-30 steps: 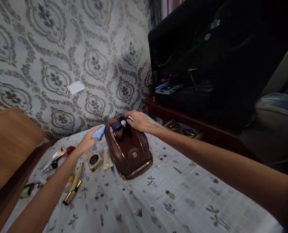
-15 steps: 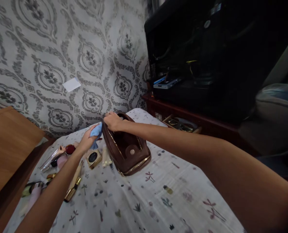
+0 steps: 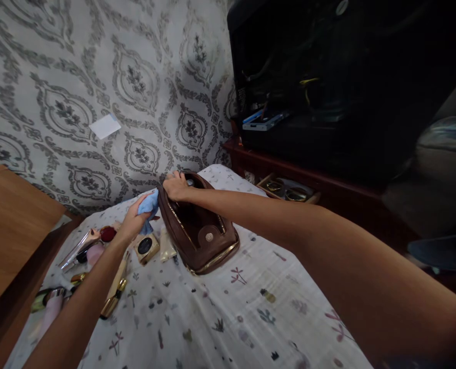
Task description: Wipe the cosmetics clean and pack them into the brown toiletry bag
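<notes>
A brown zip-up bag (image 3: 181, 243) lies unzipped on the patterned sheet, its dark inside showing. My right hand (image 3: 177, 185) is closed on the bag's far left rim, the forearm crossing over the opening; part of its fingers is hidden. Just left of the bag, my left hand (image 3: 135, 214) grips a light blue cloth (image 3: 149, 206), which hangs down beside the bag's wall. Below the cloth are a gold box with a black round top (image 3: 146, 248) and a pale tube (image 3: 167, 247), close to the bag's left side.
Several cosmetics lie at the left, among them a dark red round item (image 3: 107, 233) and a gold tube (image 3: 113, 298). Wooden furniture (image 3: 16, 215) stands at the left edge. Behind the bed are a large black screen (image 3: 328, 82) and an open drawer (image 3: 287, 192).
The view has shifted slightly. My right hand stays at the bag's far rim, its fingers a little rearranged. My left hand still holds the blue cloth beside the bag.
</notes>
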The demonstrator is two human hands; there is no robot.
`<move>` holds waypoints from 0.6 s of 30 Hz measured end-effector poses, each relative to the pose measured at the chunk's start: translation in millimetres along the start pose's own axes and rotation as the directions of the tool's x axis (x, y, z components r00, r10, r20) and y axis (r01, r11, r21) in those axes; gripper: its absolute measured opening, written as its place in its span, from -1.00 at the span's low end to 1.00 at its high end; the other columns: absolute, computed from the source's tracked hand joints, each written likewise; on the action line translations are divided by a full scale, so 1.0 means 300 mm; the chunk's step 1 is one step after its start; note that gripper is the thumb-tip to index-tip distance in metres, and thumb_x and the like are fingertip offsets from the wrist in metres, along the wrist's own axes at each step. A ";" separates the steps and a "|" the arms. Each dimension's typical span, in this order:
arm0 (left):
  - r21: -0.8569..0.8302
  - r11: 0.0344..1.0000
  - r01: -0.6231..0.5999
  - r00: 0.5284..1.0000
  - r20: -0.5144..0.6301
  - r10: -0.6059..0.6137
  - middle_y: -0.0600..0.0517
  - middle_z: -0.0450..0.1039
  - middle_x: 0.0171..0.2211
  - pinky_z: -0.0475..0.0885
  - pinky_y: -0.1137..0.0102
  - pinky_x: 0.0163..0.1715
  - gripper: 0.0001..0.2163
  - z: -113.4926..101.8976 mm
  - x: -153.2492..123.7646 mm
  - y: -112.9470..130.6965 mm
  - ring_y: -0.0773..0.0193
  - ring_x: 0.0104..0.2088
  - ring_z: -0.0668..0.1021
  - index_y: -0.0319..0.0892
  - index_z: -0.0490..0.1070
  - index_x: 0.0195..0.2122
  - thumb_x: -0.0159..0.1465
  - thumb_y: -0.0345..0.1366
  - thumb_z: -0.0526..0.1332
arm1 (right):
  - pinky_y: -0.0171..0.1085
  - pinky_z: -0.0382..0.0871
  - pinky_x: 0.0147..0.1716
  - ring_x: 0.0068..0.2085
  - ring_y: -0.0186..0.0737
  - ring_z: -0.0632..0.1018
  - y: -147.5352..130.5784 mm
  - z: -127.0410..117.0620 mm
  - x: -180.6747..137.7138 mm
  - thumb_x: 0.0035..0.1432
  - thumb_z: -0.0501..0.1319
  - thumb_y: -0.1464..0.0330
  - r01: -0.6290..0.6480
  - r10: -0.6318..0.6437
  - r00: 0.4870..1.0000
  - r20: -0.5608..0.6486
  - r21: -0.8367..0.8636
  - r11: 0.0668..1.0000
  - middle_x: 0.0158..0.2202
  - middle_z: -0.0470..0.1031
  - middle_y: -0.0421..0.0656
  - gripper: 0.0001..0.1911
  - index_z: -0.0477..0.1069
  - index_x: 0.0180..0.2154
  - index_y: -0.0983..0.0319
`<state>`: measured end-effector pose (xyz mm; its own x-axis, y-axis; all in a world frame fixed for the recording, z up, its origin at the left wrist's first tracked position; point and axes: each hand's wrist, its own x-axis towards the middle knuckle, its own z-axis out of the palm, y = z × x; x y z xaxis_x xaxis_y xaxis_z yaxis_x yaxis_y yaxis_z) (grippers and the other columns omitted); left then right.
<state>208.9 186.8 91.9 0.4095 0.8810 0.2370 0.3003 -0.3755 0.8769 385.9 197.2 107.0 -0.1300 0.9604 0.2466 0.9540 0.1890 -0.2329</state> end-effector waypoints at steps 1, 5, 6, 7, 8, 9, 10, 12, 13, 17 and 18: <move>-0.009 1.000 0.009 1.000 0.008 -0.009 -0.02 0.51 -0.02 0.59 0.24 -0.19 -0.43 -0.001 0.001 -0.002 0.07 -0.09 0.53 -0.19 0.43 0.02 -0.11 -0.33 0.23 | 0.07 0.29 0.14 0.21 0.04 0.37 0.003 0.007 0.001 0.33 0.16 0.38 -0.017 0.017 1.000 -0.003 -0.006 1.000 0.13 0.43 0.00 -0.78 0.48 -0.04 0.28; 0.004 1.000 0.010 1.000 0.012 -0.010 -0.02 0.51 -0.03 0.58 0.26 -0.21 -0.42 -0.003 0.002 -0.004 0.10 -0.13 0.53 -0.19 0.42 0.02 -0.12 -0.33 0.22 | 0.07 0.38 0.09 0.11 -0.04 0.47 0.012 0.024 -0.003 0.32 0.22 0.27 -0.014 0.014 1.000 -0.020 -0.010 1.000 0.12 0.43 -0.04 -0.70 0.43 0.03 0.26; 0.014 1.000 0.004 1.000 0.010 -0.004 -0.02 0.51 -0.03 0.58 0.26 -0.20 -0.42 -0.002 0.002 -0.002 0.10 -0.13 0.52 -0.19 0.43 0.01 -0.13 -0.33 0.22 | 0.07 0.39 0.08 0.10 -0.04 0.48 0.013 0.025 -0.006 0.33 0.21 0.27 -0.014 0.014 1.000 -0.025 -0.010 1.000 0.12 0.43 -0.04 -0.69 0.42 0.04 0.26; 0.020 1.000 0.001 1.000 0.008 -0.002 -0.02 0.51 -0.03 0.58 0.27 -0.20 -0.42 -0.001 0.002 0.001 0.10 -0.12 0.52 -0.20 0.43 0.01 -0.13 -0.33 0.22 | 0.06 0.40 0.07 0.10 -0.04 0.48 0.014 0.025 -0.008 0.33 0.21 0.27 -0.016 0.016 0.999 -0.028 -0.010 1.000 0.12 0.43 -0.04 -0.68 0.41 0.05 0.26; 0.019 1.000 0.004 1.000 0.008 -0.004 -0.03 0.51 -0.03 0.58 0.27 -0.20 -0.42 0.000 0.001 0.003 0.09 -0.11 0.52 -0.20 0.43 0.01 -0.13 -0.33 0.22 | 0.06 0.41 0.06 0.09 -0.04 0.48 0.014 0.024 -0.012 0.33 0.21 0.27 -0.018 0.018 0.999 -0.029 -0.010 1.000 0.12 0.43 -0.04 -0.68 0.41 0.05 0.26; 0.011 1.000 0.010 1.000 0.011 -0.010 -0.03 0.50 -0.01 0.59 0.27 -0.21 -0.42 0.002 0.000 0.005 0.08 -0.10 0.52 -0.20 0.42 0.02 -0.13 -0.33 0.22 | 0.06 0.41 0.06 0.09 -0.04 0.48 0.015 0.022 -0.015 0.33 0.21 0.27 -0.020 0.019 0.999 -0.029 -0.010 1.000 0.12 0.43 -0.04 -0.68 0.41 0.05 0.26; 0.001 1.000 0.017 1.000 0.014 -0.017 -0.04 0.49 0.01 0.59 0.26 -0.22 -0.41 0.004 -0.001 0.006 0.06 -0.08 0.51 -0.20 0.41 0.03 -0.12 -0.32 0.22 | 0.06 0.41 0.06 0.09 -0.04 0.48 0.015 0.019 -0.020 0.33 0.21 0.27 -0.021 0.021 0.999 -0.026 -0.009 1.000 0.12 0.43 -0.04 -0.68 0.41 0.05 0.26; -0.006 1.000 0.019 1.000 0.016 -0.019 -0.05 0.46 0.05 0.60 0.26 -0.24 -0.41 0.007 -0.006 0.007 0.03 -0.04 0.50 -0.20 0.40 0.04 -0.12 -0.32 0.23 | 0.06 0.39 0.08 0.11 -0.04 0.47 0.014 0.013 -0.028 0.32 0.21 0.27 -0.023 0.023 1.000 -0.018 -0.008 1.000 0.11 0.43 -0.04 -0.70 0.43 0.03 0.26; -0.005 1.000 0.014 1.000 0.011 -0.013 -0.06 0.46 0.06 0.60 0.26 -0.24 -0.41 0.009 -0.008 0.007 0.01 -0.02 0.50 -0.20 0.40 0.03 -0.12 -0.33 0.23 | 0.06 0.37 0.09 0.12 -0.04 0.46 0.013 0.010 -0.032 0.33 0.21 0.27 -0.024 0.024 1.000 -0.014 -0.007 1.000 0.11 0.43 -0.05 -0.72 0.44 0.00 0.27; -0.006 1.000 0.010 1.000 0.006 -0.010 -0.06 0.44 0.11 0.61 0.24 -0.21 -0.41 0.013 -0.019 0.005 0.01 0.01 0.50 -0.17 0.40 0.06 -0.09 -0.33 0.22 | -0.04 0.32 0.11 0.19 -0.01 0.37 -0.001 -0.008 -0.044 0.29 0.18 0.40 -0.038 0.038 0.999 0.003 0.002 0.999 0.09 0.45 -0.03 -0.83 0.51 -0.12 0.25; -0.012 1.000 0.014 1.000 0.011 -0.014 -0.06 0.43 0.12 0.61 0.24 -0.20 -0.40 0.015 -0.022 0.004 0.02 0.01 0.50 -0.17 0.40 0.08 -0.08 -0.33 0.22 | -0.07 0.32 0.10 0.19 0.00 0.37 -0.006 -0.017 -0.046 0.26 0.19 0.43 -0.041 0.041 0.999 0.007 0.007 0.999 0.08 0.46 -0.01 -0.83 0.52 -0.15 0.23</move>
<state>210.4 179.3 89.6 0.4144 0.8830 0.2203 0.2960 -0.3597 0.8849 387.3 182.5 108.7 -0.0923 0.9687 0.2304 0.9566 0.1505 -0.2496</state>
